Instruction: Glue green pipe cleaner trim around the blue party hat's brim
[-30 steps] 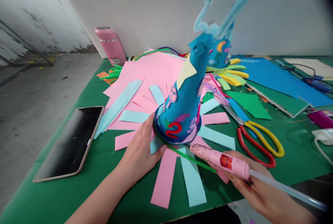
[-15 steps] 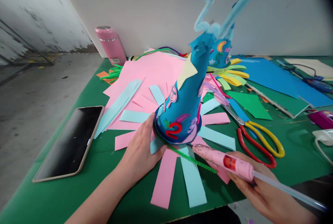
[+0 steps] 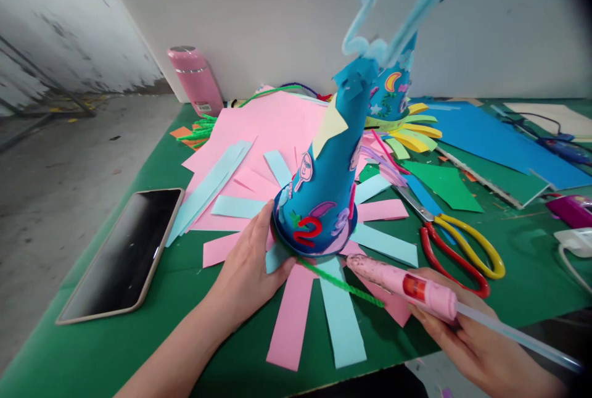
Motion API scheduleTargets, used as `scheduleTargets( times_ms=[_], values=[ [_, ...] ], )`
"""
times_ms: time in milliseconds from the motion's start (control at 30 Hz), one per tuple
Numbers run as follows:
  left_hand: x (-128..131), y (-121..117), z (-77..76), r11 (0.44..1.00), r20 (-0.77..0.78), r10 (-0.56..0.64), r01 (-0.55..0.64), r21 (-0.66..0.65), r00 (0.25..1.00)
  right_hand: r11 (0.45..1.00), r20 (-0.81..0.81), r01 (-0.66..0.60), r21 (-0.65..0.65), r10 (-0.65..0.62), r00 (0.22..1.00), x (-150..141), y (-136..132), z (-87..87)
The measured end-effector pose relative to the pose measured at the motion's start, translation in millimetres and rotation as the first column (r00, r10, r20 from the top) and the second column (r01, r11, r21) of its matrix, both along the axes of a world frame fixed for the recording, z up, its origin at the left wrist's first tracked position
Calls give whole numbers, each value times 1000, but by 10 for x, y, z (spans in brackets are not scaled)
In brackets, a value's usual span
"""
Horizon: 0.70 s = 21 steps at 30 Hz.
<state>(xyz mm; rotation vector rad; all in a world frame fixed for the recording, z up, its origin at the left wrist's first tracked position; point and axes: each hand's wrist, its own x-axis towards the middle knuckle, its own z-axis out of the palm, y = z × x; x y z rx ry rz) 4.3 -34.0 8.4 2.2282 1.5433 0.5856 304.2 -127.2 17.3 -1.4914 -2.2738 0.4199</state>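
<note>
So the blue cone hat (image 3: 333, 169) is standing on the green counter (image 3: 231, 364), set in from the near edge, paper strips (image 3: 287, 324) fanned out around its brim (image 3: 308, 252). The hands are apart: the left hand (image 3: 250, 262) is curled round the left side of the base, and the right hand (image 3: 462, 339) is wrapped around a pink glue gun (image 3: 388, 277), nozzle right by the brim. Can't tell if it's touching, or if any glue is out.

A green fuzzy stem (image 3: 354, 290) starts near the left thumb and sticks out toward the counter's near edge, loose at the far end. Looks like gluing at the brim, imo. Best bet: a thin bead, short stretches, stem pressed in while it's tacky. The left thumb should stay well clear of the hot tip, and that loose end out of the glue. Scissors (image 3: 430, 219) toward the right edge aren't in the way.
</note>
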Motion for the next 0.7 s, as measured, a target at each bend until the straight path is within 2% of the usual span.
scheduleTargets(
  times_ms=[233, 533, 700],
  values=[
    [16, -1, 8, 1000, 21, -7, 7, 10, 1000, 999, -58, -9, -31, 7, 998, -67, 42, 112],
    [27, -11, 3, 1000, 15, 3, -4, 27, 1000, 1000, -31, -2, 10, 3, 1000, -41, 22, 94],
    [32, 1, 2, 1000, -3, 8, -8, 24, 1000, 1000, 16, -22, 14, 22, 1000, 22, -9, 25]
  ],
)
